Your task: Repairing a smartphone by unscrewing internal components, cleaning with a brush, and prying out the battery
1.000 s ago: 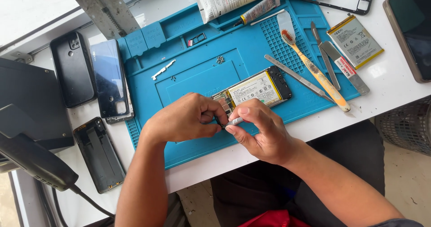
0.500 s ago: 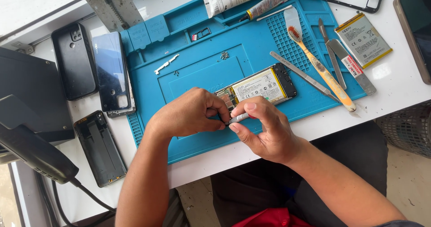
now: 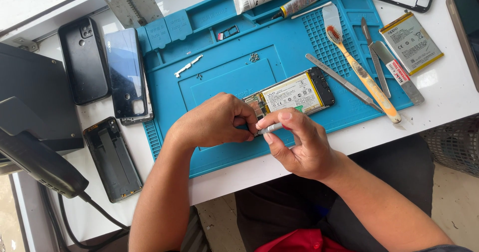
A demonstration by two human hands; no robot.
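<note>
Both hands meet at the near end of an opened phone (image 3: 292, 93) on the blue mat (image 3: 219, 82): the right hand (image 3: 299, 142) pinches a small metal tool (image 3: 269, 128), the left hand (image 3: 212, 121) clamps the phone's end; its long axis runs up-right, away from both grips.

Matt blue rubbery mat (image 3: 219, 72), glossy phone backs (image 3: 124, 72)

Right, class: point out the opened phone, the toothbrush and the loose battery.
opened phone (image 3: 294, 91), head view, on its battery label.
toothbrush (image 3: 366, 81), head view, on its handle.
loose battery (image 3: 410, 35), head view, on its face.
</note>
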